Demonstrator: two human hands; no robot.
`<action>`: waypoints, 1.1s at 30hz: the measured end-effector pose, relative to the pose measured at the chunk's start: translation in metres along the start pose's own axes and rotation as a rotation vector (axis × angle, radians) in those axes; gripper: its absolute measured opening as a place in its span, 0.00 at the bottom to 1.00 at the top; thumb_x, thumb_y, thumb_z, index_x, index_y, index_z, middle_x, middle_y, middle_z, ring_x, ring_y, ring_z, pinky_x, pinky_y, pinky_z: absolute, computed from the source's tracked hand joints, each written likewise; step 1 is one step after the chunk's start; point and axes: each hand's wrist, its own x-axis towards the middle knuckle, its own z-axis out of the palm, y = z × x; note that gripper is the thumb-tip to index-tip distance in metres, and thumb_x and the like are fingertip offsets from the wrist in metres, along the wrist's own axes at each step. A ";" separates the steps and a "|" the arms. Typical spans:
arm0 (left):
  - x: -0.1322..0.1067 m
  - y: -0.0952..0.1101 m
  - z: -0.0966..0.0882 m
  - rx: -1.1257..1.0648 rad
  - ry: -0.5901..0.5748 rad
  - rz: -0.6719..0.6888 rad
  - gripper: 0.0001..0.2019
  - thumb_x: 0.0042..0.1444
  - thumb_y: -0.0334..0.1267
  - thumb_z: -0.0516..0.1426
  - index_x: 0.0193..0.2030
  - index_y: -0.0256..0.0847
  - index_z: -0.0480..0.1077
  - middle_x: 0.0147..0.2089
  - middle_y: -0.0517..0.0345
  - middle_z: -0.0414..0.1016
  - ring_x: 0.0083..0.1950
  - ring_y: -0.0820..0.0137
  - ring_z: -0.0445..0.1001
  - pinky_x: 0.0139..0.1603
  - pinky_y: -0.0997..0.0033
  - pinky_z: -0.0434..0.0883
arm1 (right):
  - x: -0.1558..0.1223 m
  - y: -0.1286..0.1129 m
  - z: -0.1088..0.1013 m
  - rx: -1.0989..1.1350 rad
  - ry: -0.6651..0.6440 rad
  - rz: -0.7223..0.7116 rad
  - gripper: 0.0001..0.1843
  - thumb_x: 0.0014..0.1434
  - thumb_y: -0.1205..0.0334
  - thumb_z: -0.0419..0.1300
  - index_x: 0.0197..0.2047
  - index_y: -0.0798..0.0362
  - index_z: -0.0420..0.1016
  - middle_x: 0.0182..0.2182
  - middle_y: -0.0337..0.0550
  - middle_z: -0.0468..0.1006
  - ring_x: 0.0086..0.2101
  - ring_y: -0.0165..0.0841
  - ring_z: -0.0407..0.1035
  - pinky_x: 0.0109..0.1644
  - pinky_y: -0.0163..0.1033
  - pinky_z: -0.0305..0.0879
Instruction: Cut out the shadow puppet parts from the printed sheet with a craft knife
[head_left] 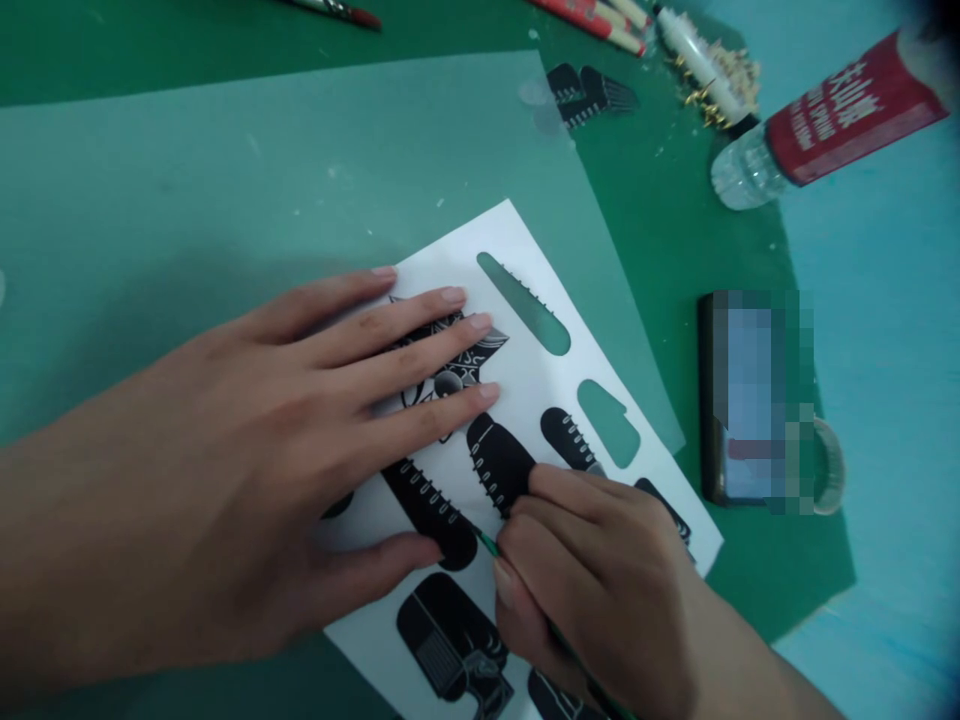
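Part Done, Plenty Left

I see a white sheet [525,385] lying on a big see-through sheet [225,180], with green under that. Near the white sheet's right edge are a long hole [525,305] and a short hole [609,422], so it looks like two shapes are done. Lots of black shapes are still in it, like the long black shape [435,515], so I think most of the work is left.

The left hand [277,400] is spread flat on the white sheet, fingers wide, holding it down. The right hand [600,580] is curled tight around a thin green tool [487,541], its tip at the bumpy edge of the long black shape. The left thumb is close by and might get in the way. Both hands hide some of the white sheet.

To the right of the white sheet is a phone [739,400], partly blurred. Up past its top right are a bottle [817,125] with a red label, a white pen [705,65], some crumbly shavings [739,70] and red sticks [592,20]. Loose dark pieces [589,95] lie above it. All these sit apart from the white sheet.
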 end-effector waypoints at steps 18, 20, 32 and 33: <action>0.000 -0.001 0.001 0.041 0.007 0.013 0.38 0.69 0.67 0.51 0.81 0.62 0.52 0.84 0.81 0.44 0.84 0.53 0.53 0.88 0.52 0.41 | -0.002 0.005 -0.002 -0.026 -0.023 -0.044 0.23 0.75 0.70 0.49 0.26 0.50 0.67 0.20 0.36 0.64 0.25 0.32 0.58 0.28 0.42 0.53; 0.000 -0.002 0.001 0.020 0.015 0.015 0.38 0.68 0.68 0.51 0.82 0.63 0.52 0.84 0.82 0.44 0.83 0.52 0.53 0.88 0.55 0.40 | -0.002 0.006 -0.003 -0.043 -0.030 -0.054 0.23 0.75 0.70 0.49 0.26 0.50 0.67 0.20 0.36 0.64 0.25 0.33 0.58 0.28 0.42 0.53; -0.001 -0.003 0.002 0.003 0.010 0.011 0.37 0.70 0.68 0.48 0.82 0.63 0.51 0.84 0.87 0.40 0.84 0.49 0.48 0.88 0.54 0.39 | 0.000 0.007 -0.004 -0.022 -0.037 -0.056 0.24 0.75 0.70 0.49 0.26 0.51 0.66 0.21 0.35 0.63 0.25 0.32 0.56 0.27 0.41 0.52; -0.001 -0.003 0.002 0.006 0.009 0.016 0.38 0.70 0.68 0.48 0.82 0.62 0.51 0.84 0.85 0.40 0.84 0.48 0.49 0.88 0.54 0.39 | 0.000 0.007 -0.004 -0.021 -0.040 -0.055 0.23 0.75 0.70 0.49 0.26 0.51 0.66 0.21 0.35 0.63 0.25 0.32 0.56 0.27 0.41 0.52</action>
